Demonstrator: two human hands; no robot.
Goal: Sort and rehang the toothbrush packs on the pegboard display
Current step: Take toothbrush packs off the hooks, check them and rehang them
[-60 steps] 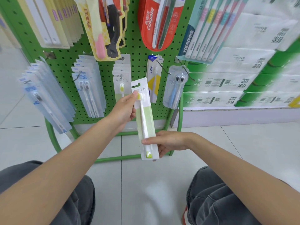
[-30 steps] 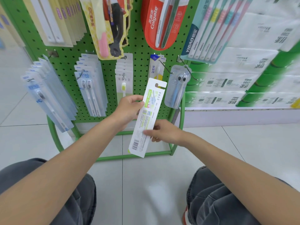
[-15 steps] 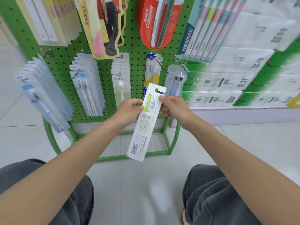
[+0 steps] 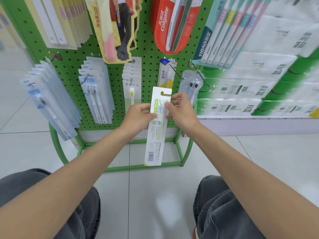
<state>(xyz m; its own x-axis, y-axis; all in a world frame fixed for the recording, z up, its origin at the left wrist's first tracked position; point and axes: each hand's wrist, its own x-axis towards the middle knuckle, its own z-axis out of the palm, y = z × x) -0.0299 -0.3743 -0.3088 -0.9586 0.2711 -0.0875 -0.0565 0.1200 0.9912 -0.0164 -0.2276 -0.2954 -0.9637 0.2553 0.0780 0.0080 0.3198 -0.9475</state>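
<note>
Down at 6 o'clock, dark trouser knees (image 4: 224, 213) flank the tiled floor (image 4: 146, 195). Beyond them, the left grip (image 4: 138, 116) and right grip (image 4: 181, 111) pinch the toothbrush pack (image 4: 154, 144) upright, its printed back showing. It covers the foot of a blue-yellow pack (image 4: 165, 75) at 12 on the pegboard (image 4: 148, 49). Green-brush packs (image 4: 132, 83) hang at 11, and tissue packs (image 4: 241, 90) sit at 3.

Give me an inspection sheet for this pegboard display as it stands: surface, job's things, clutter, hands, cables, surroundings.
Surface: green pegboard, upright on a green frame, its hooks loaded with toothbrush packs.
Job's things: held pack, on no hook, upright, printed back with barcode toward the camera; green-brush packs hang up and left of it.
Clutter: nothing seen.
Hands: left hand pinches the pack's left edge; right hand pinches its right edge below the hang slot.
Cables: nothing seen.
Surroundings: stacked tissue packs to the right; tiled floor below.
</note>
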